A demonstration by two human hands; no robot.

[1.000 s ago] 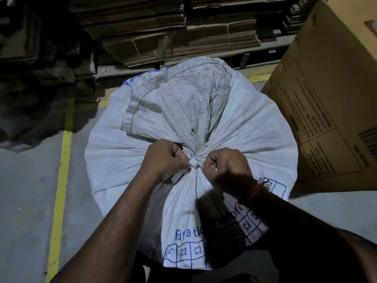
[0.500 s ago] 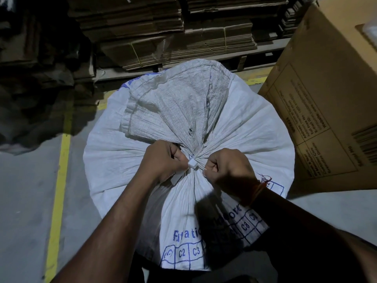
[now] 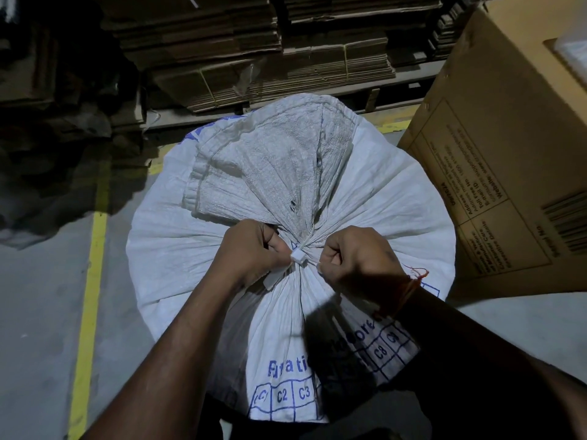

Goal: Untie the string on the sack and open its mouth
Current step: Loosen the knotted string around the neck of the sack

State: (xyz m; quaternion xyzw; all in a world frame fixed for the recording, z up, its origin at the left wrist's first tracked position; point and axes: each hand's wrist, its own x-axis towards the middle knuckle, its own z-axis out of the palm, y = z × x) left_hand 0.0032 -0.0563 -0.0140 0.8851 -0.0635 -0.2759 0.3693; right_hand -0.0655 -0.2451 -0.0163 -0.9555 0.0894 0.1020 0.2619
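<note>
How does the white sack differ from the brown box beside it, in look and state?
The sack is white woven cloth with blue print, while the box is stiff brown cardboard with dark print. The sack is round and gathered at a tied neck, while the box is flat-sided and tilted. Both hands, left and right, work at the sack's tie; neither touches the box. Both stand on the floor.

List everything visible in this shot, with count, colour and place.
sack: one, white with blue print, centre, on the floor, neck gathered shut
tie: one, white, around the sack's neck, between both hands
cardboard box: one, brown, right of the sack
flattened cartons: stacks, brown, on a shelf behind the sack
floor line: one, yellow, on the grey floor at left
wrist thread: one, red-orange, on the right wrist
left hand: one, closed on the tie's left side
right hand: one, closed at the tie's right side
</note>
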